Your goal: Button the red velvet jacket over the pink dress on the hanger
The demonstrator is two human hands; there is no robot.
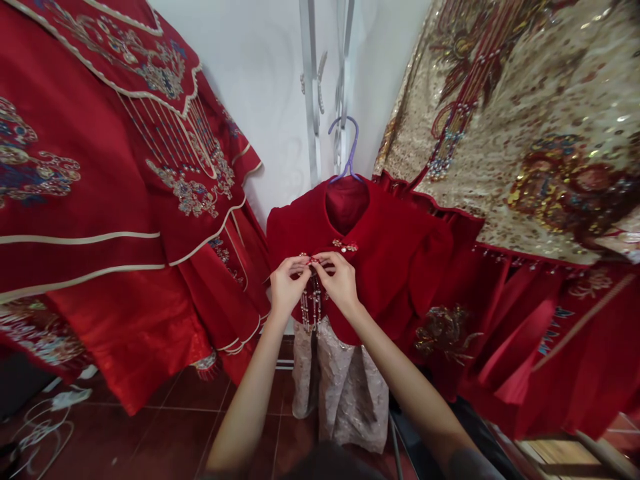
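A small red velvet jacket (385, 247) hangs on a purple hanger (350, 143) in front of me, over a pale lace skirt (345, 393). My left hand (287, 283) and my right hand (340, 280) meet at the jacket's front opening, both with fingers pinched on a beaded clasp (313, 263) there. Silver bead tassels (311, 307) dangle just below my fingers. A second jewelled clasp (345, 246) sits higher, near the collar.
A large embroidered red robe (115, 220) hangs on the left. A gold sequinned garment (530, 120) over red pleats hangs on the right. A white wall with metal rails (313, 87) is behind. White cables (45, 420) lie on the dark red tiled floor.
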